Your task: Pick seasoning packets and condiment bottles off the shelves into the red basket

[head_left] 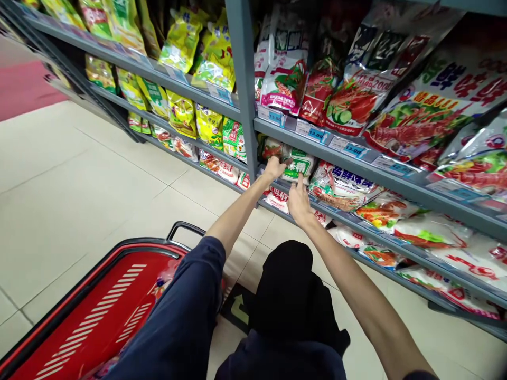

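Both hands at a store shelf, seen from above. The green-and-white bag lies on the shelf below the row of price tags, just right of the upright post. Left hand: at the bag's left side, fingers bent toward it; whether they pinch its edge cannot be told. Right hand: at the bag's lower front, index finger extended up against it — the other fingers curled, their hold unclear. To the bag's right, a larger blue-lettered bag; on the tier above, large bags with red food pictures. Left of the post, yellow and green bags. Lower left — a red basket with a black rim, on pale floor tiles.
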The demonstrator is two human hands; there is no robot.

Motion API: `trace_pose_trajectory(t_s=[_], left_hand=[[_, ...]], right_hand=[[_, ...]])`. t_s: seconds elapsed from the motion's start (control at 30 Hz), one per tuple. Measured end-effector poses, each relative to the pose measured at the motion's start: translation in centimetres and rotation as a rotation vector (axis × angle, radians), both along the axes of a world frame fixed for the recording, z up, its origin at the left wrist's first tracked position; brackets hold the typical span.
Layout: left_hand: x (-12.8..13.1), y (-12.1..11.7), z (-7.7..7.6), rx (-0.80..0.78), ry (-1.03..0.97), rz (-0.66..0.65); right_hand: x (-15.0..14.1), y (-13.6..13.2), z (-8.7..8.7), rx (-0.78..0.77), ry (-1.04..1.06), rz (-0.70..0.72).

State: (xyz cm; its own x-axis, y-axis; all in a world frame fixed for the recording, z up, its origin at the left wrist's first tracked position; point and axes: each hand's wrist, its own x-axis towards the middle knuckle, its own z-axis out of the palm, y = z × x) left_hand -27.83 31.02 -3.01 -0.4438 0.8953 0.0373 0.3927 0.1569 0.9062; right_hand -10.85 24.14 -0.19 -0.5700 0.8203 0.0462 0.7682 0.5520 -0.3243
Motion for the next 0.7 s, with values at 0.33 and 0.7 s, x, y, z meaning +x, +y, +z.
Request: trace_pose_trajectory(t_s=[0.33,0.7], left_hand=[[1.0,-1.1,-0.2,-0.19,0.352,-0.092],[-3.5,-6.7,-0.9,0.092,0.748,-0.35]], right_hand=[[-2.9,0.8,-0.8,0.089,-0.095,-0.24],[1.9,0.7,-0.6,-0.086,-0.079,-0.129]])
